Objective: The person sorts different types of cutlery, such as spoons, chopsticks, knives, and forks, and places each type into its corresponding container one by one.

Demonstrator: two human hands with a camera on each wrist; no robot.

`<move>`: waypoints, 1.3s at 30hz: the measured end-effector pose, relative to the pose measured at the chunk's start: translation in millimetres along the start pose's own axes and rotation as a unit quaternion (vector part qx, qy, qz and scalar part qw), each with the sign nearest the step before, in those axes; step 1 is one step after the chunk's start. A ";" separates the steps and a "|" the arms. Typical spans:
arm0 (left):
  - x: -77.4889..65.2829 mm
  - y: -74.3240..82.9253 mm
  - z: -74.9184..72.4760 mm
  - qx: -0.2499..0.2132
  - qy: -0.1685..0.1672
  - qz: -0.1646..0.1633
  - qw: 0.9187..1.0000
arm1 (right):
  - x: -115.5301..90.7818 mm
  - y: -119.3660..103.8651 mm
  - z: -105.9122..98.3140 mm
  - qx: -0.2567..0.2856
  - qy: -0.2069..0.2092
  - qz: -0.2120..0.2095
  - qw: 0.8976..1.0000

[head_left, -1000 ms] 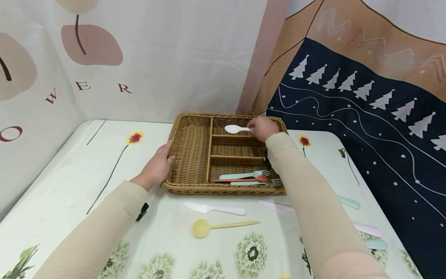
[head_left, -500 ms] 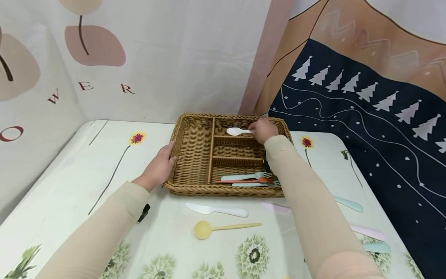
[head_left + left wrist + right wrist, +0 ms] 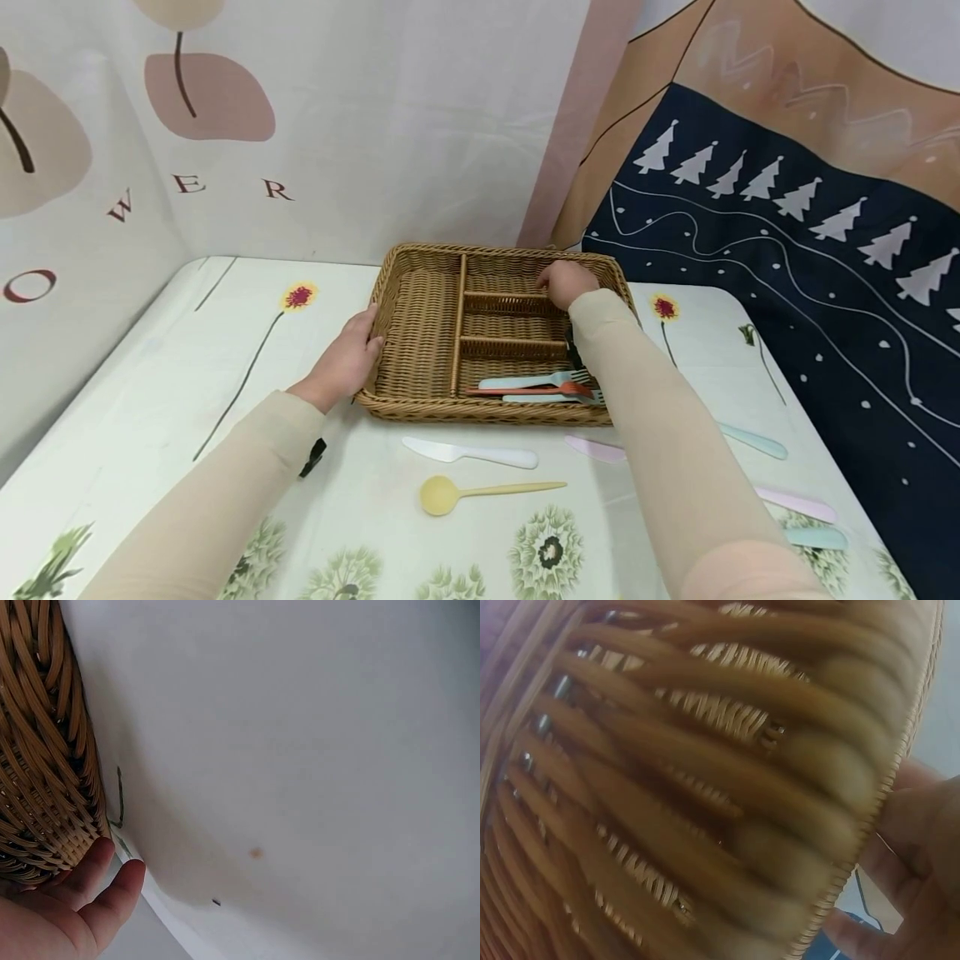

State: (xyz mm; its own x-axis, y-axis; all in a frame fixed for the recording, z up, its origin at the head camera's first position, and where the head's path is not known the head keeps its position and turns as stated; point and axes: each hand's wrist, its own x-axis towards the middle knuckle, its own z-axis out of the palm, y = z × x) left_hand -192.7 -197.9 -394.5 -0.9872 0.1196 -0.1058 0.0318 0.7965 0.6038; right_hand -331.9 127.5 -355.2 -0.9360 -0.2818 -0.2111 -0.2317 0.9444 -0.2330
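A brown wicker cutlery tray sits on the table, divided into one long left compartment and three on the right. My left hand holds its left side, thumb at the rim; in the left wrist view, fingers lie by the outer wicker wall. My right hand is down in the back right compartment with bent fingers. The white spoon is out of sight, and I cannot tell whether that hand still pinches it. The right wrist view shows mostly blurred wicker, with fingers beyond the rim.
Two light blue forks and an orange utensil lie in the tray's front compartment. Before the tray are a white knife, a yellow spoon and a pink knife. Several utensil handles show right of my right arm.
The white spoon, earlier pinched in my right hand above the back right compartment, has gone from view. My left hand stays at the tray's side. The head view has shifted slightly.
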 end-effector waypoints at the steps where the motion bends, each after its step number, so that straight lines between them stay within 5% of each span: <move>1: 0.0 0.4 0.2 0.000 0.000 0.000 1.000 | -0.6 0.3 0.1 0.003 0.001 0.003 1.000; 20: 1.9 1.5 -0.1 0.001 -0.003 0.002 1.000 | -22.4 -4.9 -9.1 0.092 0.058 -0.036 0.993; 39: 0.5 0.4 -2.5 -0.001 -0.007 0.006 1.000 | -75.1 -28.5 -23.0 0.151 0.074 -0.084 0.982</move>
State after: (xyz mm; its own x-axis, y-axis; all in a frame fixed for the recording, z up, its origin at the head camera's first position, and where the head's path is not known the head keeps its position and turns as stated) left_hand -193.5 -198.9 -392.3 -0.9843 0.1385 -0.1096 0.0440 0.7933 0.6073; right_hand -261.0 125.6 -310.8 -0.9246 -0.3809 -0.0106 -0.3183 0.7873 -0.5281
